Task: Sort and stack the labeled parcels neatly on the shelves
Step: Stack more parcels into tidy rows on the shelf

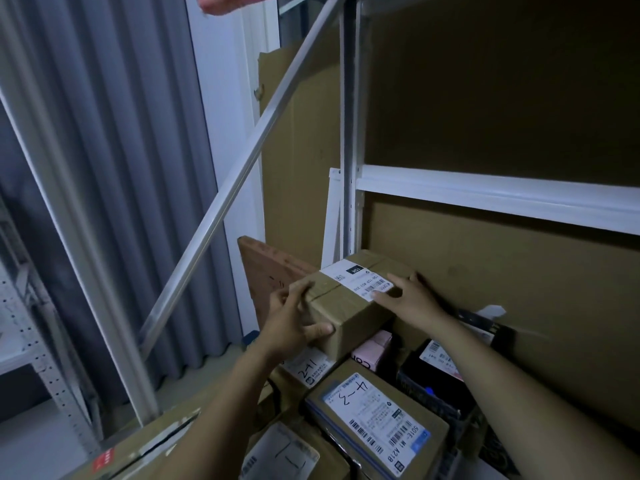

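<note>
Two-handed, holding a taped brown box (353, 317) just under the white shelf beam (485, 199) and close beside the pale upright post (349, 133). Gripping the box's near left corner with the left hand (294, 323), its fingers (298, 289) curling over the top edge and the thumb pressing on the front face. Laying the right hand (410, 297) flat on the box's top, fingers (398, 284) straight and spread, gripping nothing, thumb touching the edge of the white shipping label (360, 277) stuck across that top. Not showing whether the box's underside is resting on anything.

Showing, below the box and nearer the camera, a brown parcel marked 4-3 (377, 420), label facing up. Showing, just under the box's left corner, another parcel marked 2-1 (308, 368), partly hidden by the left wrist. Showing, under the box's front face, a pink carton (375, 344), and to the right of that, under the right forearm, a black crate (426, 382). Showing, behind the box, a brown cardboard sheet (536, 289) standing upright, and to the box's left a wooden board (270, 268) standing on edge. Showing, up and to the left of the box, a slanted metal bar (242, 161) in front of a grey curtain (121, 150).
</note>
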